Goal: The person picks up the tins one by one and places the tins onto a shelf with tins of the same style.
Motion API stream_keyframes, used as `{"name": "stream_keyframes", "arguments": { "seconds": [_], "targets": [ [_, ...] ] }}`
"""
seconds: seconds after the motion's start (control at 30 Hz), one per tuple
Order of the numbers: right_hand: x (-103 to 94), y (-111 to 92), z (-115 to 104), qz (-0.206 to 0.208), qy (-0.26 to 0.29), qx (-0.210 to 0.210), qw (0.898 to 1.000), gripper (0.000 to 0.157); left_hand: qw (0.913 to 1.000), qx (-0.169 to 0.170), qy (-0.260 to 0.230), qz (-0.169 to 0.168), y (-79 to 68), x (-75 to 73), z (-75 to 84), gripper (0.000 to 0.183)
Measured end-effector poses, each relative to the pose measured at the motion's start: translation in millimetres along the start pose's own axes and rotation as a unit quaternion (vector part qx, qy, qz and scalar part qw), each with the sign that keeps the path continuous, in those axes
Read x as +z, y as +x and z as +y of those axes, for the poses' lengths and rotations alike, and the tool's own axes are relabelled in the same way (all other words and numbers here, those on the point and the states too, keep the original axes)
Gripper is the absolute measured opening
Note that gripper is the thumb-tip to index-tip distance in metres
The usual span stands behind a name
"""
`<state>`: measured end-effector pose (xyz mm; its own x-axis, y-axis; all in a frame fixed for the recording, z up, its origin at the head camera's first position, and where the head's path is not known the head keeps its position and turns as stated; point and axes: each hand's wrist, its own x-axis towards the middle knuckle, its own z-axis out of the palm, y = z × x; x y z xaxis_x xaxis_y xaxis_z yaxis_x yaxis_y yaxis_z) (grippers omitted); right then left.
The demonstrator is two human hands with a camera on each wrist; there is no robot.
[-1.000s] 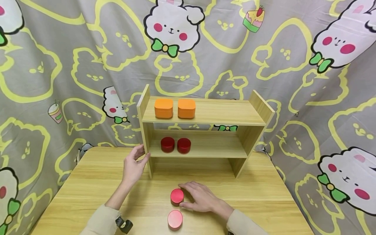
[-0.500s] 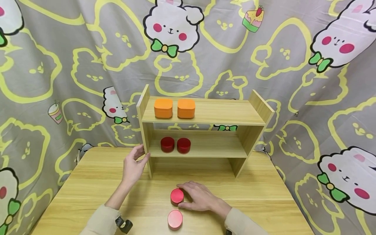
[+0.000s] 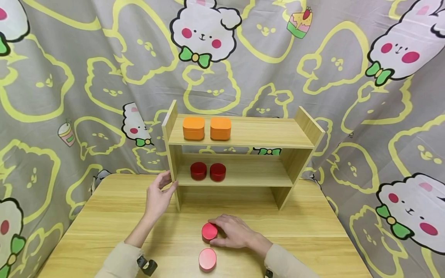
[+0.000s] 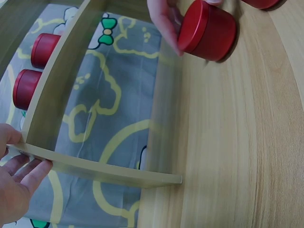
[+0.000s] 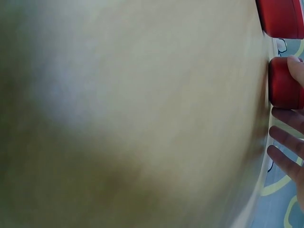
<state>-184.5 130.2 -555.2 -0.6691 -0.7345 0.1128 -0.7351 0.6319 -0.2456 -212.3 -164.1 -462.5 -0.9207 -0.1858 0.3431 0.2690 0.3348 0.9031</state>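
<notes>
My left hand (image 3: 158, 195) holds the left side panel of a small wooden shelf (image 3: 229, 180), thumb in front and fingers on the outer side; the left wrist view shows these fingers (image 4: 35, 175) against the panel edge. On the table, a round red tin (image 3: 209, 231) sits between the thumb and index finger of my right hand (image 3: 233, 231). In the right wrist view the thumb lies on this tin (image 5: 283, 83), while the other fingers are spread below it. A second round tin (image 3: 207, 259), its lid looking pinker under the light, stands nearer me, untouched.
Two orange square tins (image 3: 194, 128) stand on the top shelf at left. Two dark red round tins (image 3: 198, 171) stand on the middle shelf, also at left. A patterned curtain (image 3: 222, 85) hangs behind and beside the wooden table (image 3: 306, 231).
My right hand has shifted slightly left, bringing its thumb and index finger closer around the nearer-to-shelf red tin. The left hand and the tins stay in place.
</notes>
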Motion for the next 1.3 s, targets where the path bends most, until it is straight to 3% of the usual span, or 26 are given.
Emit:
{"name": "stream_keyframes", "arguments": {
  "seconds": [0.6,1.3],
  "targets": [
    [-4.0,-14.0,3.1,0.026,0.011,-0.003,1.0,0.061,1.0,-0.006,0.006,-0.004,-0.2,2.0,0.4,0.042],
    [-26.4,-41.9,6.2,0.067,0.018,0.048,0.996,0.064,1.0,0.0,0.005,0.001,-1.0,1.1,-0.4,0.043]
  ]
}}
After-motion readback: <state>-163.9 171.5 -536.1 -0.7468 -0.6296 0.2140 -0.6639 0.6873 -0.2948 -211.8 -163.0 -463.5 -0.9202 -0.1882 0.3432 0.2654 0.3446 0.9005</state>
